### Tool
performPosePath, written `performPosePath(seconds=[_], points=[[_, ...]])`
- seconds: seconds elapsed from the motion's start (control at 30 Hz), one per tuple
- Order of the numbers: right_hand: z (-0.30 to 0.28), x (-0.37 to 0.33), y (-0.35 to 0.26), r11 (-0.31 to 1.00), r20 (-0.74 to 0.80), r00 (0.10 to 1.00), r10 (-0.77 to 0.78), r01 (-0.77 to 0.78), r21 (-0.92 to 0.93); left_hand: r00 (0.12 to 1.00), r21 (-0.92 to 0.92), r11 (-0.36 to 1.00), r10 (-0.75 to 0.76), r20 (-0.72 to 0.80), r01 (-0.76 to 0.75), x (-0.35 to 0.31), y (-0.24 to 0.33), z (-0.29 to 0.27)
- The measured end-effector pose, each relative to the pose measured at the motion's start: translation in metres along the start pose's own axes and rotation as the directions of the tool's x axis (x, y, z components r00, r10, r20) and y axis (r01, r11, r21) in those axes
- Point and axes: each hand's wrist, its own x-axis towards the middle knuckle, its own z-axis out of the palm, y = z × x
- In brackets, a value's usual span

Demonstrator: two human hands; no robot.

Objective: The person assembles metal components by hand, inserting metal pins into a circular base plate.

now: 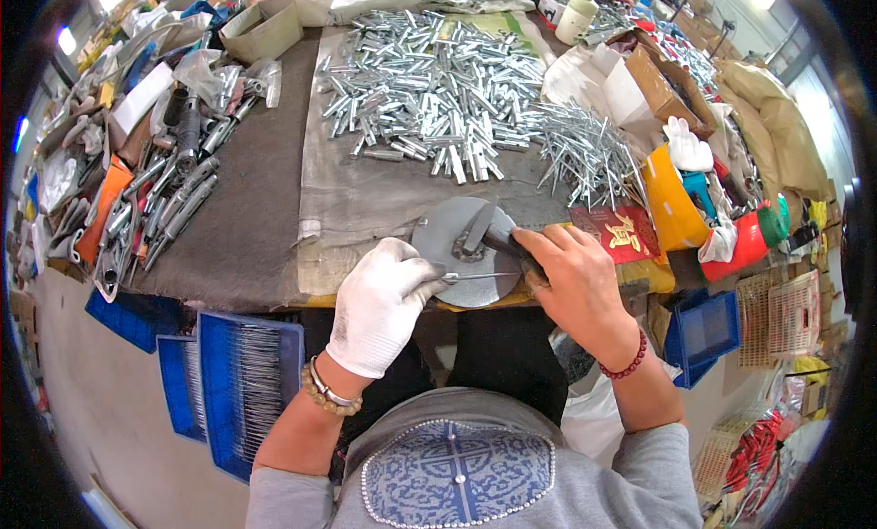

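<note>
My left hand (376, 301), in a white knit glove, pinches a thin metal rod (486, 275) between thumb and fingers. It lies level across the near part of a round grey metal plate (433, 226) at the table's front edge. My bare right hand (577, 278) is closed around the dark handle of what looks like a hammer (478, 227), its oblong head above the plate. Beyond the plate spreads a big heap of short silvery metal tubes (438, 90). A smaller pile of thin metal rods (589, 154) lies to its right.
Tools crowd the table's left side (187, 191). At right are a red card (621, 234), a yellow container (673, 200), a white glove (687, 145) and a cardboard box (671, 90). Below the left edge, a blue bin (294, 365) holds many thin rods; another blue bin (703, 333) stands right.
</note>
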Motion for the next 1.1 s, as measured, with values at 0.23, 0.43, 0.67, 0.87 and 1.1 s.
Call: performPosePath(seconds=[0.23,0.43,0.67,0.87,1.1], points=[[-0.01,-0.022,-0.011,0.952,-0.117,0.993,0.034,0.004,0.306,0.998,0.002,0.998,0.063,0.023,-0.063,0.003,-0.006,-0.001],[0.002,-0.036,-0.03,0.981,-0.189,0.977,-0.097,0.126,0.147,0.999,0.002,1.0,0.005,0.049,-0.005,0.001,-0.003,-0.002],[-0.009,-0.031,-0.029,0.968,-0.427,0.9,-0.086,0.176,0.177,0.999,-0.015,1.0,-0.019,0.042,0.02,-0.001,-0.003,-0.001],[0.004,-0.032,-0.025,0.972,-0.232,0.965,-0.125,0.166,0.167,0.998,-0.014,1.0,-0.027,0.062,0.028,0.001,0.0,-0.003],[-0.007,-0.036,-0.032,0.963,-0.47,0.874,-0.121,0.219,0.159,0.998,-0.047,0.999,-0.021,0.063,0.024,0.001,-0.003,-0.004]])
